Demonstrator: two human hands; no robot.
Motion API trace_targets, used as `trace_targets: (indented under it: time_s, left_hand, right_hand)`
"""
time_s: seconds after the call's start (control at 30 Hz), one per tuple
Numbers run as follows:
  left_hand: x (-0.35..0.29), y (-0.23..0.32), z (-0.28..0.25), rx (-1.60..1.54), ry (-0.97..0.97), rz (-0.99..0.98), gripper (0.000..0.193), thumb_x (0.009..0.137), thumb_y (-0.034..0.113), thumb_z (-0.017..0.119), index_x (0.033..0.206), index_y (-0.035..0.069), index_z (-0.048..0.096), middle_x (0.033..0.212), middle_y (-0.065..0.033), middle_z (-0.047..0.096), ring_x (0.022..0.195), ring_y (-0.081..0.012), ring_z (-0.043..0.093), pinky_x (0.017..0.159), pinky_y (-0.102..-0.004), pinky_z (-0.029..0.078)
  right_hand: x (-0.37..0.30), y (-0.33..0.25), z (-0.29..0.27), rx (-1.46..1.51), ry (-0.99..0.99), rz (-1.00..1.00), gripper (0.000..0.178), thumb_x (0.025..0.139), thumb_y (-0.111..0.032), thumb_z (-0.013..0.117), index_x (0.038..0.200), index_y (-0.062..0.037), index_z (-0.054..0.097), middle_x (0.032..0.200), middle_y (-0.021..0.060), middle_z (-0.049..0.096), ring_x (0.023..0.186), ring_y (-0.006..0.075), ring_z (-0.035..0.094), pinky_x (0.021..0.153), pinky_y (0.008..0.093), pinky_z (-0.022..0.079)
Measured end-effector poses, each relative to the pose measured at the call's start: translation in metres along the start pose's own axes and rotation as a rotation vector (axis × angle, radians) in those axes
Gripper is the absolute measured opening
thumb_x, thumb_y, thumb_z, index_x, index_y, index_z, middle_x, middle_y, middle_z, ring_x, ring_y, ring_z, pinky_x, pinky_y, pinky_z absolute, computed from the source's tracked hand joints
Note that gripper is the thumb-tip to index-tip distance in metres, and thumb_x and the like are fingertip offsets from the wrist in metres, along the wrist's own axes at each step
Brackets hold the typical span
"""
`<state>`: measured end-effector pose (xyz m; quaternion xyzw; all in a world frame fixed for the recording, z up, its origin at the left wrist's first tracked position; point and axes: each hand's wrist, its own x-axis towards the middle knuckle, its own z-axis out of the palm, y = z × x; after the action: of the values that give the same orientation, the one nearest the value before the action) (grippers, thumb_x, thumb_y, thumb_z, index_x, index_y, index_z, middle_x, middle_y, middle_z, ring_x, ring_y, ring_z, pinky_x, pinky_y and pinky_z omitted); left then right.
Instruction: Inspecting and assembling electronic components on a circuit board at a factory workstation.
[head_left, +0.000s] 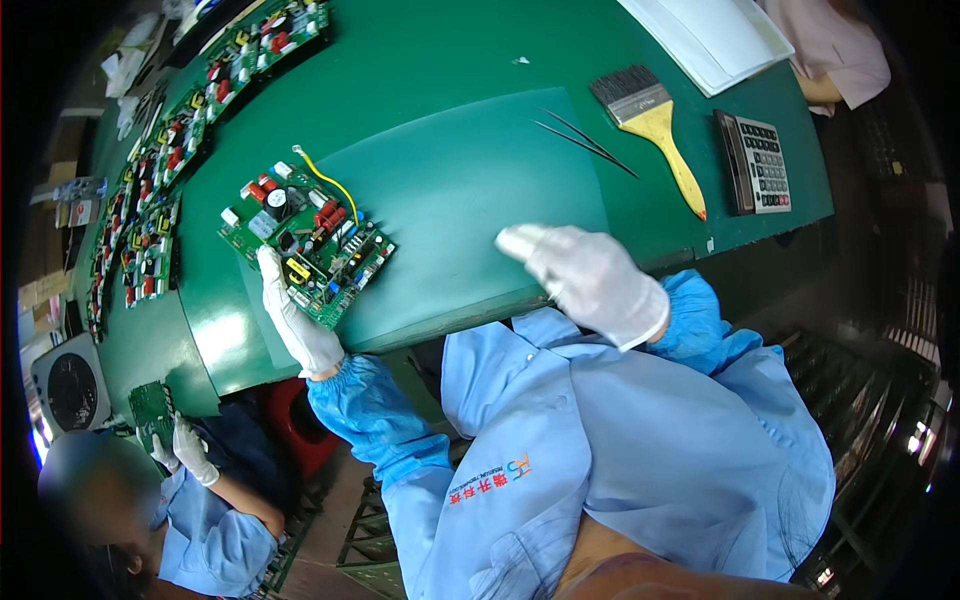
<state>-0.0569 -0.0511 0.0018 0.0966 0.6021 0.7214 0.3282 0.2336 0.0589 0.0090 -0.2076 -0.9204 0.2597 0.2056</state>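
Gloved left hand (296, 322) on green rect. circuit board (307, 242) w/ yellow wire (330, 181).

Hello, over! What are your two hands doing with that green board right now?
Left hand gripping circuit board on green mat. Right hand empty, raised above mat edge. Tweezers, brush lie apart, nothing blocking.

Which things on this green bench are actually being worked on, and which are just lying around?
In hand:
- left hand, gloved, holds the green circuit board with its yellow wire
- right hand, gloved, empty, hovers over the green mat

Lying about:
- paintbrush
- tweezers
- calculator
- white tray
- row of other boards
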Motion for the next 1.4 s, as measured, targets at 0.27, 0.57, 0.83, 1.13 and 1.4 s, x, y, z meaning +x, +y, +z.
trace_targets:
  time_s: [0.27, 0.57, 0.83, 1.13, 1.4]
  left_hand:
    - [0.023, -0.014, -0.058, 1.179, 0.562, 0.364, 0.097, 0.084, 0.06, 0.057, 0.145, -0.005, 0.019, 0.149, -0.0253, 0.019, 0.138, -0.0326, 0.021, 0.112, -0.0404, 0.02]
    - [-0.063, -0.027, 0.036, 0.959, -0.23, 0.921, 0.071, 0.082, 0.016, 0.064, 0.142, -0.003, 0.031, 0.147, -0.0269, 0.027, 0.139, -0.0394, 0.025, 0.113, -0.0457, 0.02]
    - [-0.029, -0.033, 0.066, 1.383, -0.656, 0.908, 0.077, 0.083, 0.039, 0.064, 0.141, 0.0, 0.032, 0.146, -0.0282, 0.025, 0.135, -0.0472, 0.024, 0.11, -0.0555, 0.021]
    - [-0.017, -0.033, 0.029, 1.439, -0.375, 0.841, 0.072, 0.086, 0.035, 0.063, 0.14, -0.002, 0.032, 0.143, -0.0297, 0.029, 0.132, -0.0466, 0.03, 0.11, -0.0534, 0.023]
    - [-0.038, -0.027, 0.028, 1.322, -0.449, 0.843, 0.069, 0.086, 0.023, 0.064, 0.141, -0.002, 0.031, 0.144, -0.0266, 0.031, 0.134, -0.0429, 0.03, 0.11, -0.0484, 0.027]
  right_hand:
    - [0.018, 0.071, -0.025, -0.624, 0.261, 0.154, 0.043, 0.087, -0.017, 0.058, 0.129, -0.0124, 0.052, 0.106, 0.0118, 0.063, 0.085, 0.0245, 0.065, 0.065, 0.0311, 0.054]
    - [0.01, 0.079, -0.028, -0.285, 0.19, 0.496, 0.019, 0.085, -0.016, 0.062, 0.101, -0.0068, 0.058, 0.093, 0.0151, 0.062, 0.076, 0.0329, 0.063, 0.064, 0.0413, 0.05]
    - [-0.009, 0.065, -0.042, -0.477, 0.266, 0.415, 0.017, 0.084, -0.011, 0.063, 0.099, -0.0074, 0.059, 0.089, 0.0097, 0.062, 0.073, 0.0291, 0.063, 0.061, 0.0375, 0.05]
    - [0.033, 0.014, 0.002, -0.011, 0.479, 0.391, 0.017, 0.081, -0.011, 0.068, 0.096, -0.0059, 0.063, 0.09, 0.0128, 0.064, 0.077, 0.0294, 0.064, 0.066, 0.0354, 0.051]
    - [0.04, -0.003, 0.026, -0.309, 0.354, 0.162, 0.025, 0.084, -0.013, 0.063, 0.108, -0.0082, 0.062, 0.101, 0.0118, 0.062, 0.083, 0.0281, 0.063, 0.068, 0.0335, 0.052]
